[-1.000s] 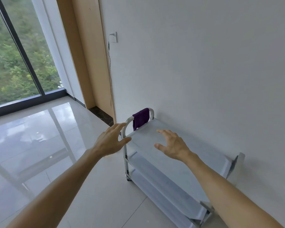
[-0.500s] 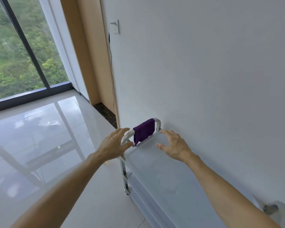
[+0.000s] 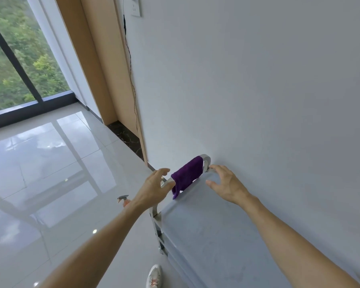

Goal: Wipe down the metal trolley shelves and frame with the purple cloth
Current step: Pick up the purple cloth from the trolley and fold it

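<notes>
A purple cloth (image 3: 187, 176) hangs folded over the curved handle bar (image 3: 206, 159) at the far end of the metal trolley (image 3: 206, 235), which stands against the white wall. My left hand (image 3: 154, 189) is open just left of the cloth, its thumb close to the cloth's lower edge. On the other side, my right hand (image 3: 227, 186) hovers open over the top shelf, fingertips near the bar. Neither hand holds anything.
The white wall (image 3: 268, 90) runs along the trolley's right side. A spray bottle (image 3: 124, 200) stands on the glossy tiled floor (image 3: 50, 173) behind my left wrist. My shoe (image 3: 154, 276) is beside the trolley's leg. A cable (image 3: 131, 80) hangs from a wall socket.
I have stepped closer to the trolley's handle end. Both hands have moved forward and now flank the purple cloth. The spray bottle and my shoe have come into view.
</notes>
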